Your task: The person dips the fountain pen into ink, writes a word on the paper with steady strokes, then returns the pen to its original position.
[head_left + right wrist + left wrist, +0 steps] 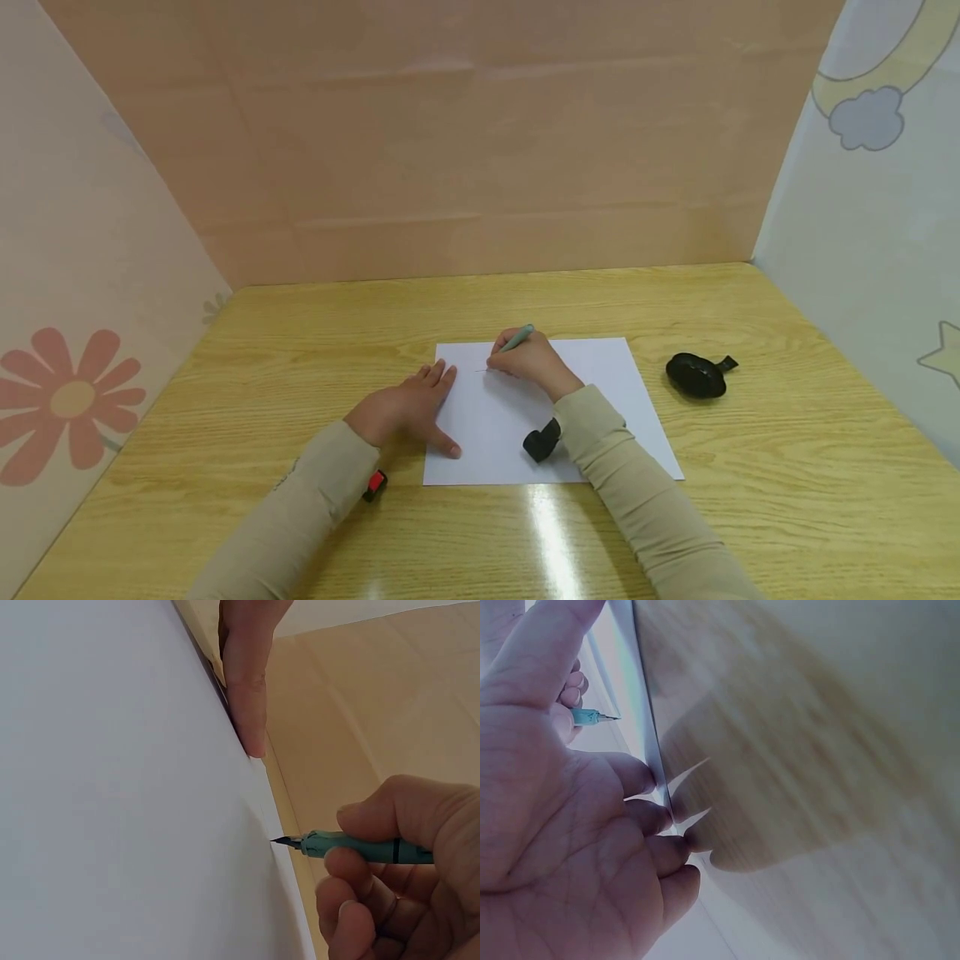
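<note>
Head view: the right hand [534, 360] pinches the green pen [518, 337] at the upper left of the paper [480, 454]; the left hand [411, 408] lies spread across the paper's left edge (firm pressure should steady strokes).

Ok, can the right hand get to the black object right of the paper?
Probably yes: nothing visible stands between the right hand and the black object, though the hand's grip is on the green pen, which might need putting down first.

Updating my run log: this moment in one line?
right hand: holds pen; left hand: rests on paper; mark: thin line
</note>
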Motion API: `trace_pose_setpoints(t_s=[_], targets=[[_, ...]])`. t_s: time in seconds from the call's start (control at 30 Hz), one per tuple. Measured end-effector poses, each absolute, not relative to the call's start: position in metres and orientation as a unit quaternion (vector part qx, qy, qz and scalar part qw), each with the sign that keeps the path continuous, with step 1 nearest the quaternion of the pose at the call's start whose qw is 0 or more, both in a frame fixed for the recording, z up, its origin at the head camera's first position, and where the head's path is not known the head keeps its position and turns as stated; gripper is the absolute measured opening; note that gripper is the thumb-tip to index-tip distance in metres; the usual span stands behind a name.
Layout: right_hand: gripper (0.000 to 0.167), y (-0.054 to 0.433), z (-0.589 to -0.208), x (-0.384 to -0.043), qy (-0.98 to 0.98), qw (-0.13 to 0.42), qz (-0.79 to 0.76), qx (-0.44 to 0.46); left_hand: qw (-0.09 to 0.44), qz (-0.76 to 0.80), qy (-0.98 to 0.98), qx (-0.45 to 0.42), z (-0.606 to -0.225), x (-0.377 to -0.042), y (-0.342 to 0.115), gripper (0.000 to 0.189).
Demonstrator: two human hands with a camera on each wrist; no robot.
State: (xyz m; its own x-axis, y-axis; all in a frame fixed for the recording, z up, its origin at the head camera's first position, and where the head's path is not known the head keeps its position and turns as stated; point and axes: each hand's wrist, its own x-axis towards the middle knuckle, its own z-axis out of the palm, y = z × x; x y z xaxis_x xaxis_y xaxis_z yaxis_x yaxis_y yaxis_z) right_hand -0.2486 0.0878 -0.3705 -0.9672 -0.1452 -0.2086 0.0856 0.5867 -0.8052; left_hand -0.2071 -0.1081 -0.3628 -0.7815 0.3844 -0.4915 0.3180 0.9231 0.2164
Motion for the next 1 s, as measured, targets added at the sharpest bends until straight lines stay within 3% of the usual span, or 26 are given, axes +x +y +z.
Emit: trace_pose_setpoints(t_s=[1.0], targets=[[0.007,0.119,-0.375,-0.25,0.874,0.125,-0.47,0.007,0.266,0.061,0.943,0.192,-0.364,-0.206,-0.108,0.119]])
